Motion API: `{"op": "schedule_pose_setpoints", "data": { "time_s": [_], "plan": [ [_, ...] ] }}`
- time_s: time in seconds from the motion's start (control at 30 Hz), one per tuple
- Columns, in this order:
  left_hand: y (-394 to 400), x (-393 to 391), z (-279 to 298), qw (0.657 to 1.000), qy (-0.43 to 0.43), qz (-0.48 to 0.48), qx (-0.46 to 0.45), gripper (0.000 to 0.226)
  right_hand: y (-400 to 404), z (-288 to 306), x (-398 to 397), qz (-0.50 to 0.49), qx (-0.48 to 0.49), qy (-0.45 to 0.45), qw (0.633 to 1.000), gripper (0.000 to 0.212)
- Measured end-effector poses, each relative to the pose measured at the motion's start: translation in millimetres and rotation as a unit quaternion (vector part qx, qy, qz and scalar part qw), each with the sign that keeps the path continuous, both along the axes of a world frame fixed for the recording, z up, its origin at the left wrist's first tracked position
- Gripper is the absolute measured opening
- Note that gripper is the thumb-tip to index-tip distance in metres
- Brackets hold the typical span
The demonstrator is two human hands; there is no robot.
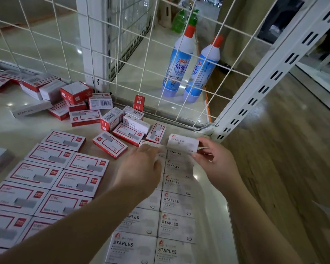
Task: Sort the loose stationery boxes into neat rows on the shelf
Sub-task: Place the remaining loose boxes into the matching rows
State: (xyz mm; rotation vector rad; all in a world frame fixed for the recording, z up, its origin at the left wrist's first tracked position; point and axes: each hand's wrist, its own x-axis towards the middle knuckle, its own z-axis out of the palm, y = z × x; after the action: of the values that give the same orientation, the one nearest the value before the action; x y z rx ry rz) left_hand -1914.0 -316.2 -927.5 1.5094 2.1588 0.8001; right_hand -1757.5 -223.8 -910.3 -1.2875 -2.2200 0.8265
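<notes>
**Staple boxes on shelf: white box held at far end of right-hand row**

Item in hand: one white box (183, 142) marked STAPLES, tilted, held above the far end of the white rows (176, 202). The right hand (216, 164) pinches its right end; the thumb and fingertips (195, 154) curl round the near right corner, and the box extends leftward from them. The left hand (141, 166) lies palm down beside it, fingers bent over a second white box (151, 144) at the head of the neighbouring row; whether they grip or only press it cannot be told.

Sorted stock: two rows of white STAPLES boxes, flat and touching, running toward the viewer along the shelf (213, 216). To the left, red-and-white boxes (46, 180) in similar flat rows.

Unsorted stock: a loose heap (88, 107) of red-and-white and white boxes near the wire grid (122, 61), some on edge, some tilted.

Behind the grid: two blue-and-white bottles (191, 65) with red caps, upright.
</notes>
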Motion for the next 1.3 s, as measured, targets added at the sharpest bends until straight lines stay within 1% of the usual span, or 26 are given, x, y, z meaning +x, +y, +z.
{"op": "schedule_pose_setpoints", "data": {
  "time_s": [0.1, 0.23, 0.37, 0.53, 0.63, 0.8, 0.93, 1.07, 1.2, 1.3],
  "plan": [
    [7, 5, 2, 0.997, 0.049, -0.06, -0.018, 0.022, 18, -2, -1, -0.036, 0.005, 0.014, 0.999, 0.035],
    [21, 13, -7, 0.987, 0.097, -0.119, -0.036, 0.041, 42, -6, -7, -0.047, 0.013, -0.003, 0.999, 0.038],
    [30, 14, -6, 0.979, 0.137, -0.146, -0.042, 0.044, 59, -10, -17, -0.035, 0.012, -0.045, 0.998, 0.038],
    [36, 10, -9, 0.978, 0.143, -0.143, -0.046, 0.046, 70, -14, -28, -0.003, 0.0, -0.082, 0.997, 0.04],
    [38, 10, -11, 0.981, 0.128, -0.137, -0.038, 0.043, 75, -17, -30, -0.011, -0.01, -0.106, 0.994, 0.039],
    [41, 10, -10, 0.982, 0.126, -0.136, -0.038, 0.039, 81, -21, -31, -0.04, -0.01, -0.119, 0.992, 0.038],
    [43, 9, -11, 0.985, 0.113, -0.13, -0.031, 0.037, 78, -22, -40, 0.004, 0.017, -0.133, 0.991, 0.041],
    [43, 9, -13, 0.985, 0.112, -0.13, -0.027, 0.036, 78, -28, -46, 0.048, 0.027, -0.167, 0.984, 0.04],
    [44, 9, -12, 0.985, 0.11, -0.131, -0.031, 0.036, 79, -32, -46, 0.031, 0.019, -0.153, 0.988, 0.037],
    [43, 9, -12, 0.985, 0.109, -0.13, -0.028, 0.037, 79, -31, -47, 0.008, -0.004, -0.119, 0.993, 0.034]
  ]
}}
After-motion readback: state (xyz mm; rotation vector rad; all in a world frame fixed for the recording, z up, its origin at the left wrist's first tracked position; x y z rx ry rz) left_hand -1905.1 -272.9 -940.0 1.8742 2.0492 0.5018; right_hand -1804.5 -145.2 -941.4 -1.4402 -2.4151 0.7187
